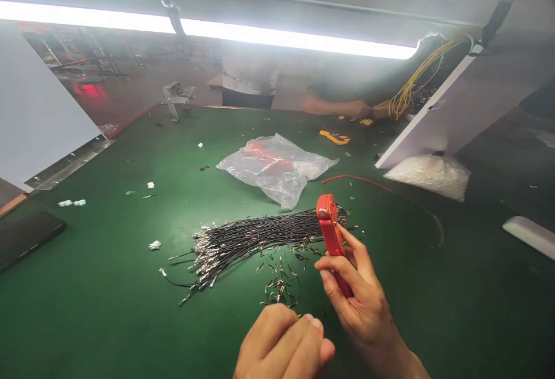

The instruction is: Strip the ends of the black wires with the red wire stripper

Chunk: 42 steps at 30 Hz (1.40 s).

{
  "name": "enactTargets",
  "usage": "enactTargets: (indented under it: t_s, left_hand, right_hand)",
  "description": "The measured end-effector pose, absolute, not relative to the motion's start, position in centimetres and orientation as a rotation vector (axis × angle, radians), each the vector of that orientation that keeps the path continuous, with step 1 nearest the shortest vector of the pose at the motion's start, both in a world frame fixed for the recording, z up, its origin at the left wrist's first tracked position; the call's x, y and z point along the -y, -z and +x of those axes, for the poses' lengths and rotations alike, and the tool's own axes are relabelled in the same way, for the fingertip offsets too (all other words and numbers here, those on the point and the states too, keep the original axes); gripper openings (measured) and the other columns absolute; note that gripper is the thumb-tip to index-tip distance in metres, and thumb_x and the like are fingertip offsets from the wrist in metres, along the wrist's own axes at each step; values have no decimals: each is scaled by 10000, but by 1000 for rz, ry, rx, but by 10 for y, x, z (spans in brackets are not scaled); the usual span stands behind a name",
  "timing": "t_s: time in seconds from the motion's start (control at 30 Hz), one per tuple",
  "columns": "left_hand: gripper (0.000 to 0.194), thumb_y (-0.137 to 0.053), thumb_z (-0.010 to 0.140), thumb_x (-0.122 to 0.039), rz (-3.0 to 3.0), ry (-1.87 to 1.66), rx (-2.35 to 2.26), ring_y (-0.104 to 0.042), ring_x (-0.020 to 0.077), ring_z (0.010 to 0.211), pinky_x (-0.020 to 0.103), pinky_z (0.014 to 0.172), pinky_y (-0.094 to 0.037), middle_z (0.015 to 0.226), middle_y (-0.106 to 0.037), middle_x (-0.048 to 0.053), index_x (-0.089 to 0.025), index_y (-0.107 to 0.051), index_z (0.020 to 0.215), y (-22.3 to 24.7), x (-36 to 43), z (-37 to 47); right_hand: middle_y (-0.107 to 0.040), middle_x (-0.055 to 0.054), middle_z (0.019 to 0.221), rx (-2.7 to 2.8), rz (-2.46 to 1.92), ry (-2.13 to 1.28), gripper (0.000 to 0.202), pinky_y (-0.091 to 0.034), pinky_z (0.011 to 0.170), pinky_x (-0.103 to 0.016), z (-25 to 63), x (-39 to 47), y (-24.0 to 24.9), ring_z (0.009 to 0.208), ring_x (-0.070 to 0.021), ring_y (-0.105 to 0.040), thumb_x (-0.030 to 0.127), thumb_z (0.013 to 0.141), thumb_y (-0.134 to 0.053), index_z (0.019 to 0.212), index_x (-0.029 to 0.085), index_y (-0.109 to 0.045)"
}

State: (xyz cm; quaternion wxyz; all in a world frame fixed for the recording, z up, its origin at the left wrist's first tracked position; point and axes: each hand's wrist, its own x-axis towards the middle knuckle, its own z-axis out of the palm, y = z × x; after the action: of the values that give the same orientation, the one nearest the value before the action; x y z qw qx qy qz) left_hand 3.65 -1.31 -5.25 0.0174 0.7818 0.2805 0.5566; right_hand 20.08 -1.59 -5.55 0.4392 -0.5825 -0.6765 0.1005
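One red tool (332,237) stands nearly upright in our right hand (364,298), thumb and fingers closed around its lower part, its top in front of the right end of the black wires (260,231) on the table (130,321). Our left hand (284,344) is curled at the lower edge; we cannot tell whether it pinches anything. Scraps (280,286) lie between it and the wires, so we judge we are stripping wire ends; the next move calls for feeding an end squarely into the tool. Beyond the wires lies a clear bag (281,185).
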Motion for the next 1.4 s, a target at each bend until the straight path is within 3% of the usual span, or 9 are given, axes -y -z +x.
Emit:
enactTargets:
  t_s: [0.2, 0.33, 0.47, 0.77, 0.87, 0.97, 1.13, 1.3, 1.4]
  left_hand:
    - [160, -565, 966, -111, 2334, -1525, -982, -480, 152, 566, 281, 523, -441, 605, -634, 20, -118, -674, 1083, 60, 13, 21]
    - [162, -518, 1001, -163, 2216, -1513, -1024, -456, 149, 560, 268, 515, -392, 611, -612, 9, -170, -680, 1013, 60, 13, 24]
    - [198, -520, 1016, -235, 2018, -1437, -1051, -492, 144, 565, 251, 517, -409, 601, -575, -10, -212, -672, 890, 54, 15, 24]
    - [144, -592, 946, -120, 1880, -1427, -1061, -543, 93, 557, 189, 497, -442, 652, -571, -46, -212, -650, 852, 38, 8, 10]
    - [153, -592, 904, -31, 2045, -1519, -954, -550, 101, 590, 203, 512, -476, 685, -622, -21, -176, -641, 915, 30, 3, 5]
    - [92, -590, 912, -45, 2165, -1817, -911, -527, 107, 566, 237, 503, -472, 639, -637, 1, -115, -650, 913, 28, -1, 5]
    - [82, -600, 916, -83, 2324, -1888, -943, -523, 116, 541, 253, 499, -481, 577, -638, -2, -126, -657, 876, 33, -4, 7]
    - [119, -563, 937, -89, 2341, -1859, -946, -527, 111, 494, 244, 460, -470, 557, -631, -10, -138, -638, 859, 27, -9, 3]
    - [84, -564, 946, -79, 2457, -1600, -880, -626, 126, 596, 246, 553, -561, 676, -712, 30, -142, -617, 926, 27, -4, 1]
  right_hand:
    - [-315, -82, 1587, 1681, -1327, -352, 153, -515, 943, -357, 196, 22, 58, 1163, -212, -608, 155, 976, -593, 1021, 260, -695]
    - [-196, -86, 1648, 1764, -1103, -500, 250, -517, 944, -336, 191, 26, 64, 1142, -196, -595, 249, 1046, -491, 1204, 266, -684]
    - [-181, -49, 1641, 1808, -1065, -539, 190, -493, 963, -344, 186, 28, 64, 1120, -197, -597, 164, 1006, -533, 1079, 256, -682]
    - [-305, -4, 1484, 1521, -1213, -905, 173, -520, 907, -337, 191, 35, 54, 1069, -183, -592, 234, 1002, -550, 1024, 356, -670]
    - [-521, -8, 1342, 1296, -1082, -1213, 217, -544, 807, -299, 199, 38, 49, 940, -152, -617, 297, 995, -589, 1148, 447, -558]
    - [-730, -1, 1106, 906, -763, -1586, 515, -560, 785, -300, 206, 39, 40, 878, -168, -678, 331, 920, -688, 1310, 491, -393]
    - [-727, -105, 1314, 474, -459, -1836, 482, -562, 960, -234, 211, 34, 31, 1040, -168, -738, 108, 898, -598, 1370, 204, -624]
    - [-522, 44, 1563, 277, -590, -1829, 490, -595, 1008, -452, 192, 34, 34, 1317, -246, -616, 52, 904, -615, 1270, 371, -681]
    - [-450, 115, 1606, 307, -668, -1707, 532, -544, 1056, -438, 176, 37, 36, 1355, -213, -578, 158, 875, -749, 1259, 508, -636]
